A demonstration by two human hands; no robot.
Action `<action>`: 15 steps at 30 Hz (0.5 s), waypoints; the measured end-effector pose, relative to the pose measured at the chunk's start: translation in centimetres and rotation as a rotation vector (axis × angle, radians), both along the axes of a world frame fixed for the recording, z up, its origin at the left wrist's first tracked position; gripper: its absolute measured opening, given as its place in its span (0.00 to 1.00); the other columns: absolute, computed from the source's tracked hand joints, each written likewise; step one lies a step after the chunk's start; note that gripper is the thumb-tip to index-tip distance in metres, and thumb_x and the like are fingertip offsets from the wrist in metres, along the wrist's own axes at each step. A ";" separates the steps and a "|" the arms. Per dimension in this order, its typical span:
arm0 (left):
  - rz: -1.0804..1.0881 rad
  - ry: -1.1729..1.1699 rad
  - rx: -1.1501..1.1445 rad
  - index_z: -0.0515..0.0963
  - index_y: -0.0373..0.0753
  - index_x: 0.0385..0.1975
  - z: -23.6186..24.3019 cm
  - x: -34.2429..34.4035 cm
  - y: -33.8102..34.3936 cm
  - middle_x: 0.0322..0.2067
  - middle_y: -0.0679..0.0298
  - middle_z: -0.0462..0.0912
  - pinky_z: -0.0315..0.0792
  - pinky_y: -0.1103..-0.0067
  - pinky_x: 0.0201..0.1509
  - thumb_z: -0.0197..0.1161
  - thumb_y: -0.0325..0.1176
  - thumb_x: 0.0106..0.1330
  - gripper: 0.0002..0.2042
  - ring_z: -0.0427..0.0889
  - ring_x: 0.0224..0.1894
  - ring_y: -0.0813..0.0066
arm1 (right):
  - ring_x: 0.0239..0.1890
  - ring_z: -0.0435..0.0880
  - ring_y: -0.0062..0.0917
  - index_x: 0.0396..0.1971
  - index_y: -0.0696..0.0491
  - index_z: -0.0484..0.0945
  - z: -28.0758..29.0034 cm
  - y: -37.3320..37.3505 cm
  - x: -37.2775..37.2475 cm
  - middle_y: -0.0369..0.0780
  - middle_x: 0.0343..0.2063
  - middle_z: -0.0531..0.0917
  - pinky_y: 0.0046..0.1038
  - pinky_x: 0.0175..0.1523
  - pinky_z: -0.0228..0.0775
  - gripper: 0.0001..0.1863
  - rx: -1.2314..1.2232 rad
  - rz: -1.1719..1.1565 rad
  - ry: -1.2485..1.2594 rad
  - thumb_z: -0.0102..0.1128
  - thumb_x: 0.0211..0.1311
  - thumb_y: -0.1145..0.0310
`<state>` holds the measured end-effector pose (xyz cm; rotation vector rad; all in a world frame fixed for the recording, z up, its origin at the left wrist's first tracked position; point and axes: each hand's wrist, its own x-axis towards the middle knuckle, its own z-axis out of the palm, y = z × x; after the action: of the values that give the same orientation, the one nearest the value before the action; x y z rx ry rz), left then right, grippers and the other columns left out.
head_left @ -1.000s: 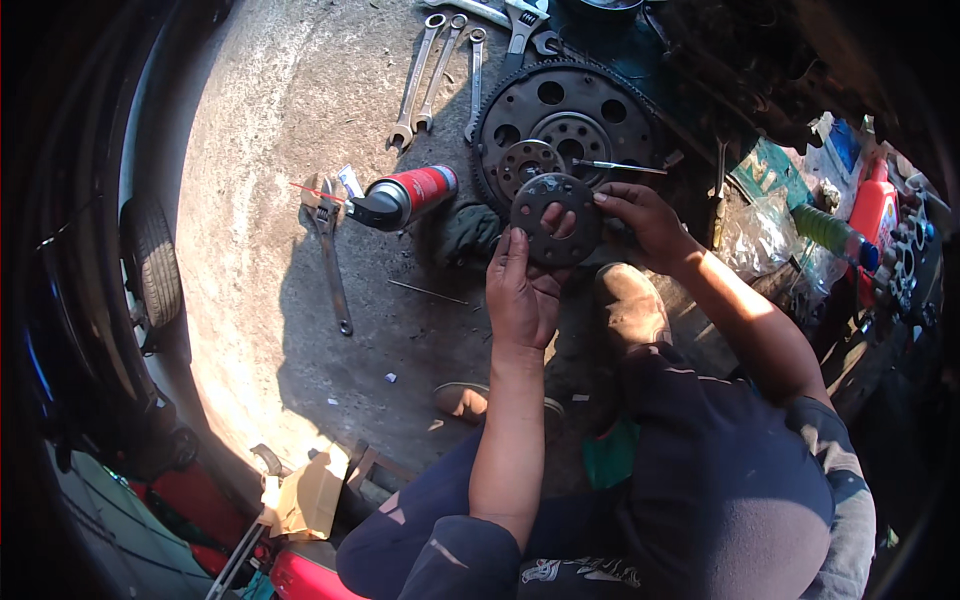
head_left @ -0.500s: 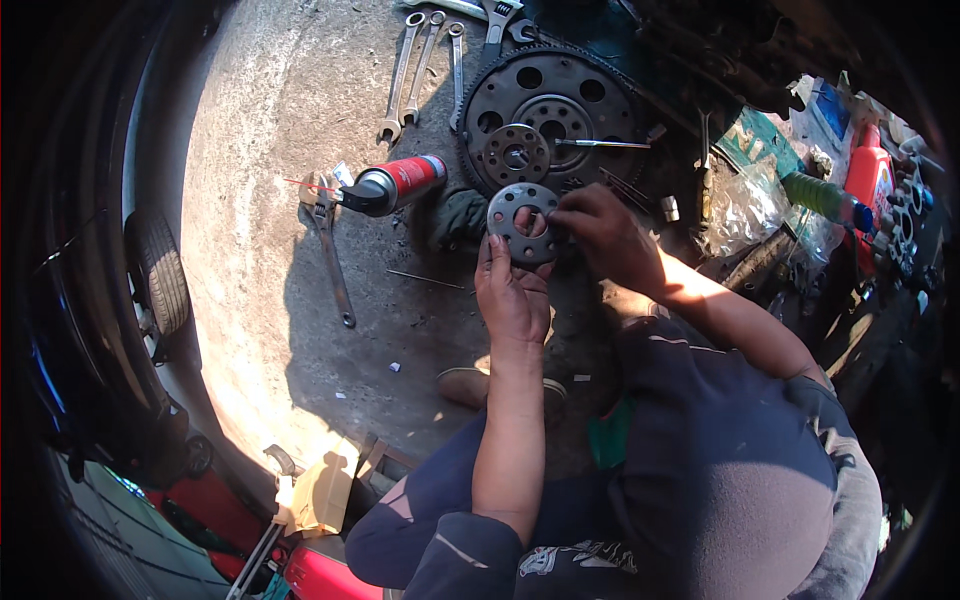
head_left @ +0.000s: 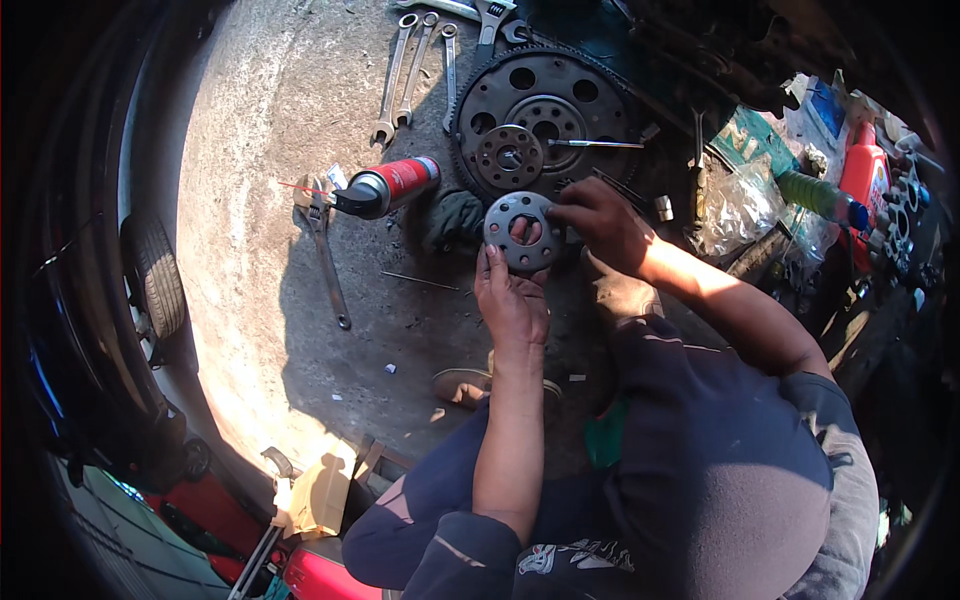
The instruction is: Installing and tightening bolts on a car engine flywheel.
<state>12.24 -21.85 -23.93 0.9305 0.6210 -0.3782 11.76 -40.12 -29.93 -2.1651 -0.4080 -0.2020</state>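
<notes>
My left hand [head_left: 510, 295] holds a round, holed metal disc [head_left: 525, 205] from below, its fingertips visible through the centre hole. My right hand [head_left: 600, 222] grips the disc at its upper right edge. Just beyond lies a large toothed plate [head_left: 585, 115], with a smaller holed disc [head_left: 492, 155] and a thin rod [head_left: 595, 143] on it. A red spray can [head_left: 405, 180] with a black top lies to the left, beside a large adjustable wrench [head_left: 324, 260]. Several spanners [head_left: 391, 95] lie behind, and a dark bundled cloth [head_left: 450, 222] sits left of the disc.
A dark vehicle [head_left: 90, 330] with a tyre [head_left: 157, 275] fills the left side. At the right are plastic bags [head_left: 740, 200], a red bottle [head_left: 860, 165], a green bottle [head_left: 810, 195] and metal parts. A cardboard piece [head_left: 320, 485] sits lower left. My legs and shoes show below.
The disc has turned from a dark look to a lighter grey face and moved a little left in the picture. My right hand's fingers have shifted along its edge. The view has moved slightly.
</notes>
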 end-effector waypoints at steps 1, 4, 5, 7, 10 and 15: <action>-0.018 -0.010 0.001 0.66 0.33 0.66 0.0 0.0 0.1 0.60 0.51 0.79 0.77 0.59 0.63 0.44 0.41 0.83 0.21 0.80 0.62 0.56 | 0.48 0.79 0.39 0.46 0.56 0.83 -0.1 0.2 0.7 0.45 0.43 0.80 0.37 0.51 0.75 0.17 -0.001 -0.060 0.023 0.61 0.53 0.78; -0.035 -0.030 0.007 0.66 0.33 0.66 0.0 0.1 -0.1 0.60 0.52 0.79 0.78 0.59 0.63 0.45 0.41 0.83 0.21 0.80 0.61 0.58 | 0.47 0.80 0.39 0.45 0.56 0.83 0.9 1.0 0.6 0.45 0.42 0.80 0.37 0.50 0.75 0.17 -0.008 -0.126 0.026 0.62 0.53 0.78; -0.033 -0.033 0.007 0.66 0.33 0.66 -0.2 0.0 -0.1 0.60 0.52 0.79 0.78 0.59 0.63 0.45 0.41 0.83 0.21 0.80 0.61 0.58 | 0.46 0.80 0.39 0.44 0.57 0.83 1.5 1.3 0.1 0.45 0.41 0.80 0.37 0.50 0.75 0.16 0.001 -0.055 -0.008 0.62 0.52 0.77; -0.081 -0.048 -0.006 0.68 0.33 0.65 -0.4 -0.6 -0.3 0.60 0.53 0.79 0.79 0.60 0.61 0.45 0.41 0.83 0.21 0.80 0.61 0.59 | 0.45 0.81 0.39 0.42 0.58 0.83 0.8 0.7 0.4 0.45 0.38 0.81 0.36 0.49 0.76 0.15 0.002 -0.087 -0.081 0.64 0.51 0.77; -0.066 -0.036 -0.024 0.70 0.34 0.64 0.5 -0.7 -1.5 0.60 0.53 0.79 0.80 0.62 0.60 0.46 0.40 0.82 0.20 0.81 0.59 0.61 | 0.45 0.81 0.40 0.43 0.58 0.82 0.8 -0.1 2.2 0.46 0.38 0.80 0.36 0.50 0.76 0.16 0.009 -0.235 0.031 0.64 0.51 0.77; -0.120 -0.076 0.026 0.71 0.34 0.64 -0.2 -1.2 -1.8 0.58 0.56 0.80 0.82 0.69 0.56 0.48 0.39 0.82 0.19 0.83 0.55 0.66 | 0.48 0.80 0.42 0.43 0.60 0.82 1.4 1.7 2.0 0.46 0.42 0.81 0.37 0.52 0.76 0.17 0.040 -0.140 -0.094 0.64 0.50 0.78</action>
<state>11.00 -23.63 -24.09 1.0051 0.5033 -0.4406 13.77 -38.38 -28.55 -2.1515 -0.3030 -0.3878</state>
